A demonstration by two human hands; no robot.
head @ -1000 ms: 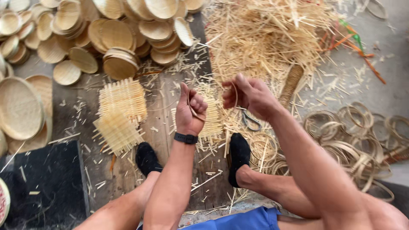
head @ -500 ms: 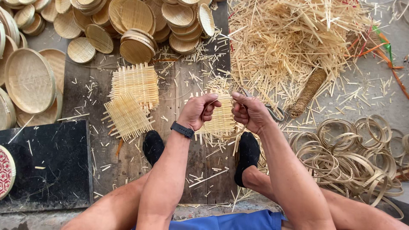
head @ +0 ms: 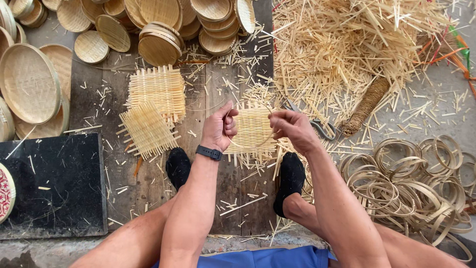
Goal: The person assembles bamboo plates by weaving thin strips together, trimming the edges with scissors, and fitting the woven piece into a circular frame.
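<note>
Thin pale bamboo strip [head: 248,147], bent into a loop, held up between both hands just above a square woven mat of pale bamboo strips [head: 254,130].

Head view: left hand [head: 219,128] with a black wrist band [head: 208,152], grip closed tight on one end of the strip, fingers curled in. Right hand [head: 292,130] pinching the other end, grip narrow, thumb against forefinger. Square mat flat on the dark wooden plank floor [head: 213,84], between two feet in black socks [head: 177,166]. To the left, two more loose woven squares [head: 158,92], one overlapping the other. Beyond them, stacks of round woven bamboo trays [head: 29,82]. Metal scissors [head: 322,128] just beside the right hand, near a rope-wound roll [head: 366,105]. Heap of cut bamboo splints [head: 357,44] at top right; pile of bent bamboo hoops [head: 411,183] at right. Black flat slab [head: 49,183] at lower left.

Step in hand, by the look of it: curving the strip into a ring over the mat. Next move likely calling for even pull from both hands and a firm pinch where the ends cross, lest the springy strip snap open.
</note>
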